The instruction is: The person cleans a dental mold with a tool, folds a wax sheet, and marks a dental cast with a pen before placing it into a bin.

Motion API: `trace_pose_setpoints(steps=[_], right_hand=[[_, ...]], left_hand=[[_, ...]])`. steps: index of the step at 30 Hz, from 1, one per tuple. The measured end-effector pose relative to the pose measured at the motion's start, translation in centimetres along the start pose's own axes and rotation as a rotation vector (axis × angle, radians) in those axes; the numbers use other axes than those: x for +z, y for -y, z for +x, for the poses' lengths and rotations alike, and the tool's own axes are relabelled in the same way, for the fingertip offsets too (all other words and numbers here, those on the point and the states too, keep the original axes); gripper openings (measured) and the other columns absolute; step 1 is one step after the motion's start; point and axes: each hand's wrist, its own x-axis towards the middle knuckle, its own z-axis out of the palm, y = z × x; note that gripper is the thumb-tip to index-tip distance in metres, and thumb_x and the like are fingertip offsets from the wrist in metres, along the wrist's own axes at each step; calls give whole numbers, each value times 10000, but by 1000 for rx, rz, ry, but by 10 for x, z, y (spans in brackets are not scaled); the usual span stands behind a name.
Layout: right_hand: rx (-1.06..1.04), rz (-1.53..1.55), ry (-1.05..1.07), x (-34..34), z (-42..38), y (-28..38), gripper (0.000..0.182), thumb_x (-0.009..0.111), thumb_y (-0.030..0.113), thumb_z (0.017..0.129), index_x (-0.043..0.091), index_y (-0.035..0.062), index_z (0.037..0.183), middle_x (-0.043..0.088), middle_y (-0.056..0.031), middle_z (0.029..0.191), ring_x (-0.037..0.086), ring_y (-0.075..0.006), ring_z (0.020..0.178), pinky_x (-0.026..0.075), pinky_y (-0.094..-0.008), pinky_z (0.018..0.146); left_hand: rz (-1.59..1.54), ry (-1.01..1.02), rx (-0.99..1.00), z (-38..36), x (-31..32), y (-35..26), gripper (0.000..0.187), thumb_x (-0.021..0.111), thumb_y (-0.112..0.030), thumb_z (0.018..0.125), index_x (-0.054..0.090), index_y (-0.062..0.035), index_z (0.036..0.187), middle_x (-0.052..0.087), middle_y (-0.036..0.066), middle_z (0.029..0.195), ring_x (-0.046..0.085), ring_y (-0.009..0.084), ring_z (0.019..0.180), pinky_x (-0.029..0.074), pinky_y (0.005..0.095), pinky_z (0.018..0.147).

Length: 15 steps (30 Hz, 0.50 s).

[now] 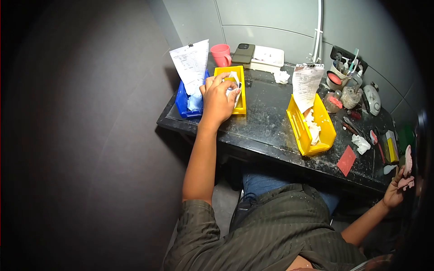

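My left hand (219, 98) is over a small yellow bin (242, 101), its thumb and fingers closed on a thin white paper-like piece (234, 80). Part of that bin's inside is hidden by the hand. Just left stands a blue bin (181, 103) with a clipped written sheet (191, 63) and a pale blue bundle (195, 102). At the far right, beyond the bench edge, my right hand (394, 193) grips a pink moulded piece (406, 182), whose upper part rises above the fingers. The dark rim of the view crowds this hand.
A second yellow bin (325, 132) holds a written sheet (307, 86) and white scraps. A pink mug (221, 54), a phone (243, 53) and a white box (267, 58) stand at the back. Tools, jars, a brush cup (342, 71) and a flat pink sheet (346, 161) occupy the right side.
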Motion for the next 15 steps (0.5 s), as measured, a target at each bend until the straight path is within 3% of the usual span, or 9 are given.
trace_pose_setpoints(steps=[2, 5, 8, 10, 11, 13, 15], right_hand=[[14, 1, -36, -10, 2, 7, 682, 623, -88, 858, 291, -116, 1453, 264, -316, 1554, 325, -455, 1432, 301, -489, 1233], [-12, -99, -34, -6, 3, 9, 722, 628, -102, 848, 263, -116, 1471, 208, -320, 1577, 312, -456, 1438, 307, -483, 1231], [-8, -78, -40, -14, 0, 12, 733, 615, -113, 851, 243, -113, 1483, 175, -320, 1589, 293, -449, 1450, 305, -478, 1234], [-8, -40, -43, -5, 1, 3, 729, 601, -115, 860, 233, -111, 1489, 163, -320, 1593, 283, -444, 1456, 301, -475, 1236], [16, -11, 59, 0, 2, -3, 700, 572, -101, 885, 223, -113, 1491, 161, -320, 1593, 277, -441, 1460, 298, -476, 1237], [39, 19, 166, 3, 4, -8, 671, 543, -86, 911, 212, -115, 1494, 160, -319, 1594, 270, -438, 1463, 296, -477, 1237], [97, 131, 69, -3, 3, -7, 618, 489, -49, 953, 198, -127, 1493, 160, -321, 1592, 264, -441, 1463, 296, -483, 1234]], left_hand=[[-58, -34, -10, -4, -6, 9, 99, 752, -180, 822, 723, -128, 901, 628, 42, 1306, 489, 294, 1215, 298, 439, 1037], [191, -269, -145, -8, -27, 30, 170, 783, -162, 780, 725, -154, 940, 616, 64, 1294, 475, 305, 1242, 311, 487, 1059], [543, -86, -331, -16, -50, 58, 222, 814, -172, 768, 736, -90, 959, 470, 169, 1476, 331, 369, 1408, 251, 524, 1121], [580, 15, -395, -19, -54, 63, 218, 822, -183, 766, 740, -77, 938, 450, 184, 1492, 288, 385, 1435, 225, 543, 1135], [610, 114, -456, -20, -55, 65, 218, 830, -193, 763, 743, -64, 916, 429, 199, 1507, 245, 401, 1463, 198, 561, 1148], [545, 71, -430, -23, -55, 71, 207, 834, -191, 760, 745, -62, 894, 433, 185, 1510, 235, 397, 1472, 184, 579, 1149], [475, 29, -405, -25, -53, 72, 196, 838, -190, 756, 746, -61, 872, 436, 170, 1513, 224, 394, 1481, 169, 596, 1151]])
